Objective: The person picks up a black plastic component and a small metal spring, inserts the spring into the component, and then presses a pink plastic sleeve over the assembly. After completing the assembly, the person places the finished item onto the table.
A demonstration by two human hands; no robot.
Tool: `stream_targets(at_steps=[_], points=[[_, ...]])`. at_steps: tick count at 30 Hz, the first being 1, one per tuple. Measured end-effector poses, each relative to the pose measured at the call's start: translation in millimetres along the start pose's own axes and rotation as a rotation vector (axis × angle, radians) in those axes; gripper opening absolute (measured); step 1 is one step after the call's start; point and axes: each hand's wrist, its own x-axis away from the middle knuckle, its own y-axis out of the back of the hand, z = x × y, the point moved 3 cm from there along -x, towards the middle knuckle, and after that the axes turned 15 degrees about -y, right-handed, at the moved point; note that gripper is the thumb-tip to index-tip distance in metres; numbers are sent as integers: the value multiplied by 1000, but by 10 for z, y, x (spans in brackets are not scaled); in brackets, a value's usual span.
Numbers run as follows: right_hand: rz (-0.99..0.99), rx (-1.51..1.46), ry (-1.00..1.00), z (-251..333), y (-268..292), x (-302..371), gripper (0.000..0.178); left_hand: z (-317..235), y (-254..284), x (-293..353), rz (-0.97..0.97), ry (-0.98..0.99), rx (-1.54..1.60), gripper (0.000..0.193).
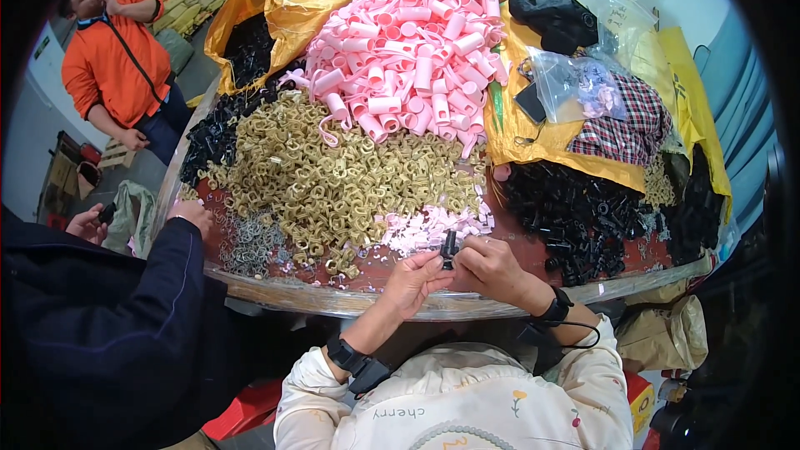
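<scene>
Close to the table's near edge, my two hands meet at a small black plastic part [450, 245] that stands roughly upright. Its lower end is pinched between the thumb and fingers of my left hand [408, 285]. My right hand [493, 267] grips it from the other side, with curled fingers that hide some of it. Just beyond my hands lies a scatter of small pale pink pieces [433, 227]. A wide heap of tan ring-shaped plastic parts [325, 175] spreads beyond and to the left. On the right is a pile of similar black parts [575, 217].
Pink tubular parts [408, 58] form a tall mound at the back. Small metal pieces [250, 242] lie at the left. Yellow sacks [542, 146] and a clear plastic bag [575, 87] sit at right. A co-worker's dark sleeve [167, 271] reaches the table; a person in orange [117, 67] stands behind.
</scene>
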Motion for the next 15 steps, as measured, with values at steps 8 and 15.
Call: stream_targets(at_steps=[8, 15], points=[[24, 22, -32, 17, -12, 5, 13, -7, -5, 15, -48, -5, -67, 20], [106, 70, -16, 49, -28, 18, 15, -2, -11, 48, -87, 32, -178, 21]])
